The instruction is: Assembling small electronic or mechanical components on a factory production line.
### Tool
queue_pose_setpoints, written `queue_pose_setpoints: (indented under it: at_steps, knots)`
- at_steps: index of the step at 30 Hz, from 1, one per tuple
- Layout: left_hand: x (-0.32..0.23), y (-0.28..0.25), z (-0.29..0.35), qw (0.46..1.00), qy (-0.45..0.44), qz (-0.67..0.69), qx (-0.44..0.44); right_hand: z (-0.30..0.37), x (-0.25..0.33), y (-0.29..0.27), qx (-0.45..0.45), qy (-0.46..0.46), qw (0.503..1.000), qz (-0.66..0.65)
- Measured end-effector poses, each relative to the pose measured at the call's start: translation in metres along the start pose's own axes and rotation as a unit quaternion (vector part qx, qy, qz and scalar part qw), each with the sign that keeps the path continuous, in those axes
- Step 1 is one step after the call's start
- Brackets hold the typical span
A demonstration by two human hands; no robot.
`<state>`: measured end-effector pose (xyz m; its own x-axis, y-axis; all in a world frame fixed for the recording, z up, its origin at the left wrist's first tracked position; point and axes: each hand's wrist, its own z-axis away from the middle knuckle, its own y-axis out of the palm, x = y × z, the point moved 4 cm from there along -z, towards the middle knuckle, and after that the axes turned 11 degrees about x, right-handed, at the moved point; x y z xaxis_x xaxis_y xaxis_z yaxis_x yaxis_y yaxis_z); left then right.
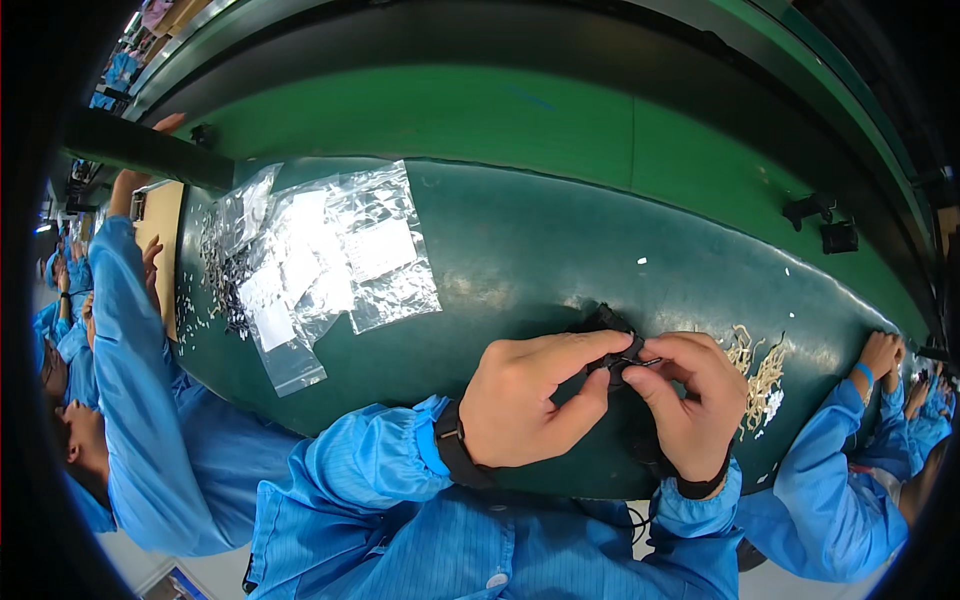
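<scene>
My left hand (530, 395) and my right hand (700, 400) meet over the green tabletop, thumbs and fingertips close together. Between them is a small black piece (606, 319), partly covered by my fingers. The left thumb and forefinger pinch one part of it. From the right, my other thumb and forefinger grip a thin, dark, cord-like end of the same piece. Its exact kind cannot be made out. Just beyond my right hand lies a heap of pale, string-like strands (768, 372), with small white bits (772, 404) beside it.
Clear plastic bags with white labels (385, 295) lie to the left on the green tabletop (500, 240), beside many small black pieces (225, 275). A green panel (560, 130) rises behind. Co-workers in blue sleeves (140, 380) sit on both sides. A black fixture (838, 236) is mounted at right.
</scene>
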<state>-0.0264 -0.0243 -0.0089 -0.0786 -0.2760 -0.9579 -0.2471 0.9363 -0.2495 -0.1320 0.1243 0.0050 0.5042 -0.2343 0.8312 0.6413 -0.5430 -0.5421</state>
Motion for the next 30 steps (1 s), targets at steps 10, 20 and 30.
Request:
queue_pose_setpoints:
  at_steps: [10,20,30]
  knots:
    - [0.004,0.000,0.002,0.989,-0.022,0.143,0.033,0.007,-0.014,0.000,0.052,0.131,0.919,-0.368]
    - [0.013,0.010,-0.001,0.967,-0.036,0.251,0.024,0.002,0.002,-0.013,-0.082,-0.111,0.989,0.050]
    - [0.010,0.002,-0.001,0.997,-0.022,0.033,0.061,-0.008,0.015,0.003,0.061,-0.138,0.974,0.168]
